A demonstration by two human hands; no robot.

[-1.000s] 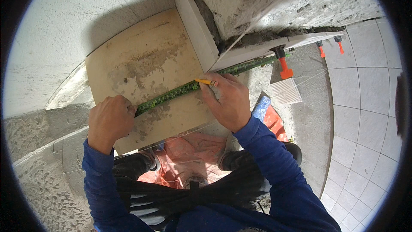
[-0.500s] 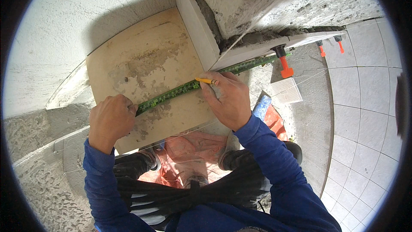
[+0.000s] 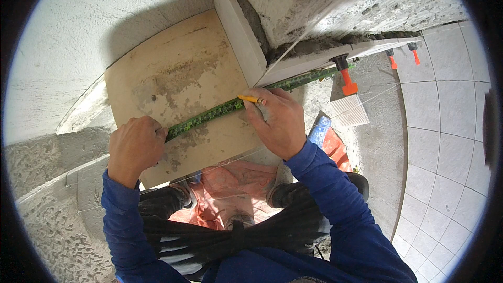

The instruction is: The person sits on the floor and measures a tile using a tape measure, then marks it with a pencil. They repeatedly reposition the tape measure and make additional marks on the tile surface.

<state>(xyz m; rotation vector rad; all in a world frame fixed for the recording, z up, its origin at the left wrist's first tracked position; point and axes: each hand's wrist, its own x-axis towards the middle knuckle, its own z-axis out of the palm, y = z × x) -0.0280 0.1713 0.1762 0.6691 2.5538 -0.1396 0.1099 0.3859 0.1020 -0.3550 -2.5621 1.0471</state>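
Note:
A green tape measure blade lies stretched across a stained beige board and runs on to the right beside a white tiled wall edge. Its left end is pinched in my left hand. My right hand closes around a yellow pencil, whose tip rests at the blade's upper edge, and the fingers also press near the blade. Just above my right hand, the lower corner of an upright white tile stands on the board. The tape's case does not show.
Orange-and-black tile-levelling clips stick out from the tiled edge. Thin string lines cross the work area. A ribbed tile piece, a blue wrapper and orange sheeting lie below. Grey floor tiles cover the right side.
Almost nothing differs; both hands, the tape and the pencil hold the same places.

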